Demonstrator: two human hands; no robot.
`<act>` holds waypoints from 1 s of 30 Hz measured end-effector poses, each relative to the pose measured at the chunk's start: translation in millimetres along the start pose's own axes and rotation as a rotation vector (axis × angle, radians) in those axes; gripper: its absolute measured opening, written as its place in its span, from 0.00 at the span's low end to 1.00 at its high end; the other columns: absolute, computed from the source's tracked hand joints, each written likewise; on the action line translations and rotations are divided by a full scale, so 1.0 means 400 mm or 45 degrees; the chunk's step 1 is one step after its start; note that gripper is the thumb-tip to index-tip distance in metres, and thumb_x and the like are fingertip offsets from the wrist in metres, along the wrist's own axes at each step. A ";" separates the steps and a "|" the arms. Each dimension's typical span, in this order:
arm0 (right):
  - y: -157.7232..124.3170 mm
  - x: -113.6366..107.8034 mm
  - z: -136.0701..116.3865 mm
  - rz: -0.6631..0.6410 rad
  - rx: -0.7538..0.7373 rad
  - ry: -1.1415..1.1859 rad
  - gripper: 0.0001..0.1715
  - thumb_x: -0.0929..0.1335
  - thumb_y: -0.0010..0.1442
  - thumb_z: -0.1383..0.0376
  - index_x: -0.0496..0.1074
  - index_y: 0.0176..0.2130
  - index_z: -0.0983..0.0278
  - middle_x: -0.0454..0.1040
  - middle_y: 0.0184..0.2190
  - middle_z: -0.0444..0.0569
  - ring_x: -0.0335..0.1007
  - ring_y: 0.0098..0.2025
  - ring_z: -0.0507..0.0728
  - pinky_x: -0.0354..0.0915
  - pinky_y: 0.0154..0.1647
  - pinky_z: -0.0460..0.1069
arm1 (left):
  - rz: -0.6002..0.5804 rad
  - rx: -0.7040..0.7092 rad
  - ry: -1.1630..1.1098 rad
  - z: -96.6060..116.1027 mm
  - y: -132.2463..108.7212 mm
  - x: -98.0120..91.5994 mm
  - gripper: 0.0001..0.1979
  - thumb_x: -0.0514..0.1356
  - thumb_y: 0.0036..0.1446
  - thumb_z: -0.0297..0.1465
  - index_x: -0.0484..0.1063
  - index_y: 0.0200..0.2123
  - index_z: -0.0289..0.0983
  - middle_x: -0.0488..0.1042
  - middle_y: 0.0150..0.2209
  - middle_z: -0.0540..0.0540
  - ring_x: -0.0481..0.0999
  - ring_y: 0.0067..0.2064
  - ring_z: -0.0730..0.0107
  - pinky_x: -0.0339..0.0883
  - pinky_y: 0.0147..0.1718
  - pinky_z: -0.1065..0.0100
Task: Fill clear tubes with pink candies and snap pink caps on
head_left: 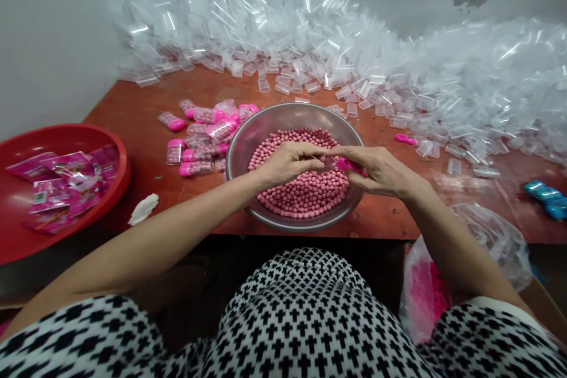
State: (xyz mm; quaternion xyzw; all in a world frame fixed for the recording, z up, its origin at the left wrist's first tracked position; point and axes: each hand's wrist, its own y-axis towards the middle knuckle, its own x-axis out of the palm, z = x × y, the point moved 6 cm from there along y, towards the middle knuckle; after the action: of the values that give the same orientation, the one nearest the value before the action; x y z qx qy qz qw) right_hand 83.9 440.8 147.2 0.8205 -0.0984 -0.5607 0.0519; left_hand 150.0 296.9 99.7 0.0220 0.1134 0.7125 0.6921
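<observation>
A round metal bowl (295,225) on the red-brown table holds a heap of pink beads (301,196). Over the beads my left hand (292,162) pinches a small clear plastic tube (328,163). My right hand (376,170) meets it from the right, its fingers closed on a bright pink cap (352,166) beside the tube's end. The fingertips of both hands nearly touch, and they partly hide the tube. Left of the bowl lies a pile of bead-filled tubes (208,136) with pink caps.
Clear empty tubes (310,35) are heaped along the wall. A red basin (124,174) with pink packets stands left, near a white scrap (144,208). At right are a loose pink cap (405,139), blue wrapped items (547,198) and a plastic bag (491,236).
</observation>
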 end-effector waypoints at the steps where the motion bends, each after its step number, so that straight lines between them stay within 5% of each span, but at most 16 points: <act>1: 0.004 0.004 -0.001 -0.045 0.000 -0.016 0.26 0.62 0.59 0.69 0.71 0.56 0.65 0.80 0.38 0.50 0.72 0.31 0.53 0.65 0.35 0.47 | -0.004 0.017 0.019 0.001 0.000 0.000 0.12 0.66 0.52 0.31 0.81 0.40 0.35 0.83 0.38 0.44 0.81 0.40 0.64 0.74 0.41 0.67; 8: -0.013 0.017 0.026 -0.141 0.098 -0.065 0.21 0.64 0.60 0.67 0.73 0.52 0.64 0.80 0.38 0.51 0.75 0.34 0.56 0.66 0.35 0.48 | 0.194 0.013 0.320 0.000 -0.005 -0.037 0.10 0.64 0.55 0.32 0.82 0.40 0.37 0.83 0.39 0.45 0.81 0.42 0.63 0.72 0.46 0.65; 12: -0.023 -0.002 0.056 0.272 0.260 0.167 0.19 0.66 0.64 0.63 0.70 0.54 0.63 0.80 0.40 0.50 0.76 0.34 0.54 0.69 0.36 0.47 | 0.179 -0.016 0.297 -0.007 -0.004 -0.030 0.12 0.63 0.56 0.32 0.81 0.42 0.36 0.83 0.42 0.44 0.82 0.44 0.63 0.72 0.46 0.66; 16: -0.003 0.009 0.036 0.527 0.108 0.158 0.15 0.68 0.65 0.61 0.72 0.51 0.62 0.79 0.45 0.53 0.77 0.44 0.57 0.71 0.46 0.51 | 0.118 -0.013 0.248 -0.007 -0.003 -0.009 0.13 0.63 0.58 0.33 0.81 0.45 0.36 0.83 0.41 0.45 0.82 0.42 0.65 0.72 0.45 0.69; 20: 0.016 0.030 0.008 0.570 -0.048 0.056 0.12 0.67 0.67 0.63 0.73 0.50 0.61 0.79 0.40 0.52 0.75 0.41 0.57 0.71 0.44 0.51 | 0.103 0.054 0.343 0.007 -0.007 -0.002 0.12 0.62 0.58 0.33 0.82 0.42 0.37 0.83 0.38 0.47 0.82 0.40 0.65 0.72 0.42 0.70; 30: 0.003 0.070 -0.009 0.474 -0.070 0.062 0.13 0.64 0.68 0.66 0.70 0.51 0.63 0.76 0.38 0.53 0.73 0.40 0.57 0.71 0.42 0.51 | 0.265 0.116 0.355 0.017 -0.035 -0.008 0.08 0.64 0.56 0.32 0.84 0.38 0.41 0.84 0.39 0.48 0.83 0.40 0.63 0.75 0.43 0.67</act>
State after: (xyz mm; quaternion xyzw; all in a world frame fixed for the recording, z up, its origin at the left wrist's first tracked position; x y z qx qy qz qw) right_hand 97.0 433.5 123.5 0.7996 -0.2320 -0.5240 0.1795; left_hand 165.1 294.9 104.2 -0.0341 0.2376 0.7706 0.5903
